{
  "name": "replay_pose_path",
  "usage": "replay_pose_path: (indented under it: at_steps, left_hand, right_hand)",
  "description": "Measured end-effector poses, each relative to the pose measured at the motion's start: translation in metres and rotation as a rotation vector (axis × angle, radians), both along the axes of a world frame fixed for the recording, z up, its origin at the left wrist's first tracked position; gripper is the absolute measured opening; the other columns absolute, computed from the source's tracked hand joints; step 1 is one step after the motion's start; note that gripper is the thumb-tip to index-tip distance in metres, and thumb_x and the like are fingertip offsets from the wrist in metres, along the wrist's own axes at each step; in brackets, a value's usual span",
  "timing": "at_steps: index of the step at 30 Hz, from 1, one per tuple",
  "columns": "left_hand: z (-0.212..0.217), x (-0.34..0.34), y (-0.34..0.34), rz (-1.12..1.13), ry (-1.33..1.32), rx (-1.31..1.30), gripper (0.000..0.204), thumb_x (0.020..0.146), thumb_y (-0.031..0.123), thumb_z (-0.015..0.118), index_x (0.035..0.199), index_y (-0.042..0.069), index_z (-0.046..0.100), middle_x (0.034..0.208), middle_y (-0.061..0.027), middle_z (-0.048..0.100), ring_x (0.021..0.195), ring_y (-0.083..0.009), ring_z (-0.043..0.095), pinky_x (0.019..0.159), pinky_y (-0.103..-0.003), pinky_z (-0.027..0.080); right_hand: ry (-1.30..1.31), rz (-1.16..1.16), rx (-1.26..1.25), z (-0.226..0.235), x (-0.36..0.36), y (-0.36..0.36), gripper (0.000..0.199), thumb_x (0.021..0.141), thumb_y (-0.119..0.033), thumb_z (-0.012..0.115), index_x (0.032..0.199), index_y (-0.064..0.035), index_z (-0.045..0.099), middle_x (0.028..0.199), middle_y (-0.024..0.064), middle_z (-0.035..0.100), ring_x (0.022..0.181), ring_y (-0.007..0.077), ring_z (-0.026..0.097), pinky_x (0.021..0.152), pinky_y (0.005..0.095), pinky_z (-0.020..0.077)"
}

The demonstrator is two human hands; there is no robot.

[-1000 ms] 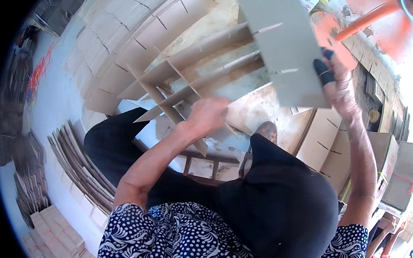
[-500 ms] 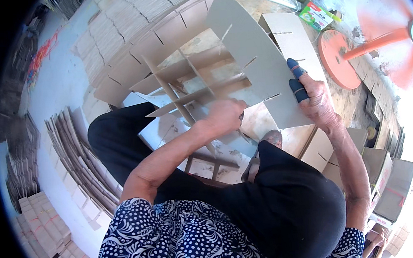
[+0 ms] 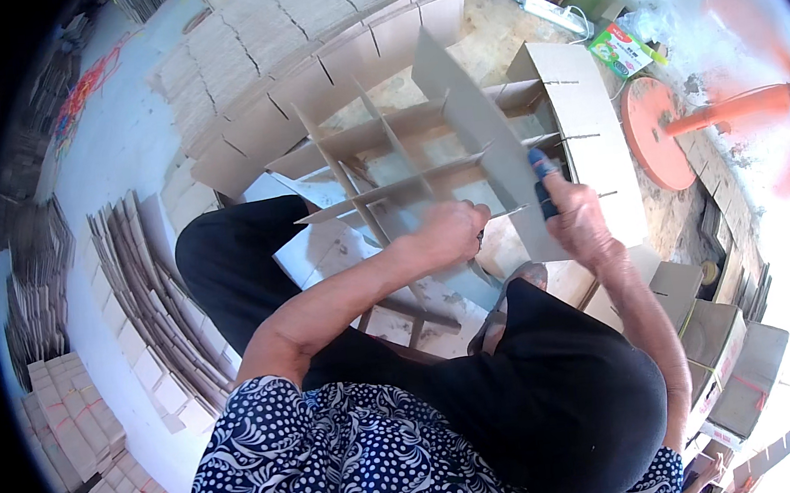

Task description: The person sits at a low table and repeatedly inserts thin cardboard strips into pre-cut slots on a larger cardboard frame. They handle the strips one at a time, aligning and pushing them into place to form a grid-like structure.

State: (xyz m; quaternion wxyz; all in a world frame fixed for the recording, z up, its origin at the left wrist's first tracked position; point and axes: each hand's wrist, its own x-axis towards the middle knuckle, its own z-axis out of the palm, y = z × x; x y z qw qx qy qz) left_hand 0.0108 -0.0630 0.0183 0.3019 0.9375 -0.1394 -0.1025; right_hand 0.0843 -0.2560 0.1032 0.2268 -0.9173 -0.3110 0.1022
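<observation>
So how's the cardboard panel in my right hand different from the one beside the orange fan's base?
Held panel: turned more edge-on to the camera, so it looks narrower; the outer panel shows a broad face.
The held panel looks greyer, the outer panel paler.
Your right hand grips the held panel; it isn't gripping the outer panel.
Both are flat cardboard.

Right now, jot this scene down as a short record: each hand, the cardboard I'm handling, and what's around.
Left hand: curled at the near side of the divider grid; exact grip unclear
Right hand: holding a slotted panel across the grid
Divider grid: crossed cardboard pieces, with a second panel at its right end
Surroundings: orange fan at right; cardboard stacks beyond the grid
</observation>
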Motion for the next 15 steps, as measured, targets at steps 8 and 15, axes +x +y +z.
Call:
replay_pose_path:
  at_steps: [8,15]
  left_hand:
    - [-0.001,0.007,0.000,-0.012,-0.040,0.106,0.018,0.071,0.016,0.061,0.087,0.010,0.065,0.082,-0.0138,0.067,0.081,-0.0345,0.065,0.071,-0.046,0.051]
    - [0.027,0.001,0.000,-0.051,0.005,0.164,0.018,0.068,0.010,0.059,0.085,0.005,0.063,0.084,-0.0168,0.065,0.081,-0.0371,0.064,0.071,-0.048,0.051]
  right_hand:
    - [-0.053,0.052,-0.295,-0.019,-0.011,0.026,0.030,0.072,0.002,0.055,0.101,-0.0045,0.049,0.075,0.0209,0.064,0.073,0.0408,0.063,0.066,0.0501,0.0493]
    - [0.035,0.084,-0.150,-0.019,0.004,0.002,0.048,0.078,-0.004,0.053,0.126,-0.0065,0.047,0.078,0.0231,0.065,0.075,0.0385,0.065,0.066,0.0485,0.0524]
